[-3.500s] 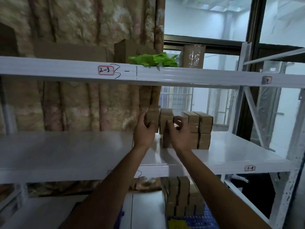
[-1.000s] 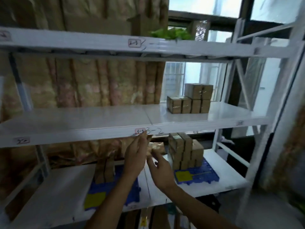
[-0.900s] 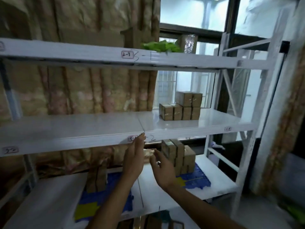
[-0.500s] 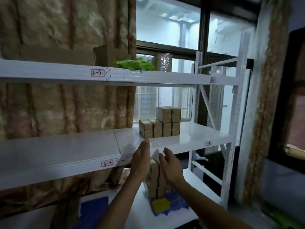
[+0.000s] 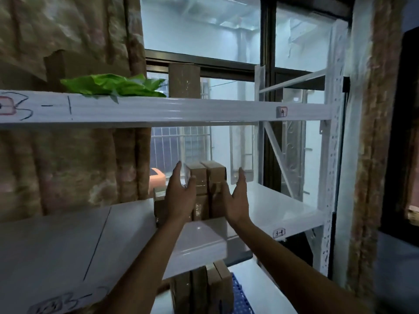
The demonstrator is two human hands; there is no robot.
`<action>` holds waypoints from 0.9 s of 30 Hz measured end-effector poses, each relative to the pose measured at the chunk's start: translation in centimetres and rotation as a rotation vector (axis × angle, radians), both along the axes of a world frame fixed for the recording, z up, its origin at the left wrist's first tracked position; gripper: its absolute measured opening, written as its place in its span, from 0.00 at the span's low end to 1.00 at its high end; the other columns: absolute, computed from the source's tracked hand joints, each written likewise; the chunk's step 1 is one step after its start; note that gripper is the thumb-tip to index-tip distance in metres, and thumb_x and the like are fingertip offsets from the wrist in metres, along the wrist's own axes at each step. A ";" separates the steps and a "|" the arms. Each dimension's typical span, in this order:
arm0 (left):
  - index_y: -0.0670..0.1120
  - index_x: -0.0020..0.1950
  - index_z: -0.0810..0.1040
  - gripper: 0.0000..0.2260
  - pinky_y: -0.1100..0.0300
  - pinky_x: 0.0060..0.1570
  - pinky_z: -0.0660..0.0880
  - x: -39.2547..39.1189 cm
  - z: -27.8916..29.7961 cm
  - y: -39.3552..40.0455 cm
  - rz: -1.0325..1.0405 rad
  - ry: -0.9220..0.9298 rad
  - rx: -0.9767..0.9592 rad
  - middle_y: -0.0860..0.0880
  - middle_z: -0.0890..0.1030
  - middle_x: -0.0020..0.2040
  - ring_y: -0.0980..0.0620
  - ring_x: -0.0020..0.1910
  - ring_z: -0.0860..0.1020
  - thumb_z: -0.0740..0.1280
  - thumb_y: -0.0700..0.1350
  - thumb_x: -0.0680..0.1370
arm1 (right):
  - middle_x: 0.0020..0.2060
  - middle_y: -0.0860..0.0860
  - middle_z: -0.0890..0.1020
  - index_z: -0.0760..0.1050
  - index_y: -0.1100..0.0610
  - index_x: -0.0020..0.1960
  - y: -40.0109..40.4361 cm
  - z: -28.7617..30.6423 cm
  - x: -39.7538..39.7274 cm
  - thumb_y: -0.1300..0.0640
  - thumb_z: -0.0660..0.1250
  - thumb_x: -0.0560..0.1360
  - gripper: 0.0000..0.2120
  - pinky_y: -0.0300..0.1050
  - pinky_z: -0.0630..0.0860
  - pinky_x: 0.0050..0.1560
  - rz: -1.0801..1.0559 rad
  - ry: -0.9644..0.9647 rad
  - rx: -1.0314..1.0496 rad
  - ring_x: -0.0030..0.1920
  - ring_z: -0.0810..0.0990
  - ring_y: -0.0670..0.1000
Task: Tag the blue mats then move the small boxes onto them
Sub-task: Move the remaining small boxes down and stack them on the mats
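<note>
The small boxes [image 5: 205,191] stand in a stack on the middle shelf [image 5: 267,207], two layers high, brown cardboard with tape across the fronts. Both hands are raised to them, palms facing each other with the stack between.

The left hand [image 5: 180,200] is spread open, fingers straight and pointing up; its thumb [image 5: 192,181] lies against the front of the top left box, and the palm covers the lower left box. Whether the fingers press the box side cannot be told. The right hand [image 5: 235,200] is also open and flat, fingers together and upright, just beside the right edge of the stack; its thumb [image 5: 223,189] is near the right box front, contact unclear. Neither hand has closed around anything.

Below the hands, under the middle shelf, more boxes [image 5: 201,288] stand on a blue mat [image 5: 241,300] on the bottom shelf. Above the hands, the upper shelf [image 5: 181,109] carries a green bag [image 5: 113,86] to the left and a brown roll [image 5: 184,80] straight overhead. A small tag [image 5: 279,233] sits on the shelf edge right of the right wrist.
</note>
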State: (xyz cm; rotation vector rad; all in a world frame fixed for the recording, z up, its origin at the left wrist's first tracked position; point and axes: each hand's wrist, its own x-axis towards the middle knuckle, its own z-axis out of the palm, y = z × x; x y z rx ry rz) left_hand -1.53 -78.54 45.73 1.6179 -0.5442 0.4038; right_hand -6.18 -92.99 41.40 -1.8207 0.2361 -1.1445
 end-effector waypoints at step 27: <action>0.53 0.68 0.79 0.18 0.63 0.57 0.79 -12.6 -5.4 30.6 0.396 -0.242 0.001 0.56 0.83 0.60 0.64 0.56 0.80 0.69 0.52 0.78 | 0.69 0.38 0.76 0.70 0.45 0.75 29.4 -3.4 -7.3 0.41 0.65 0.82 0.23 0.54 0.77 0.68 0.523 -0.175 -0.062 0.70 0.74 0.42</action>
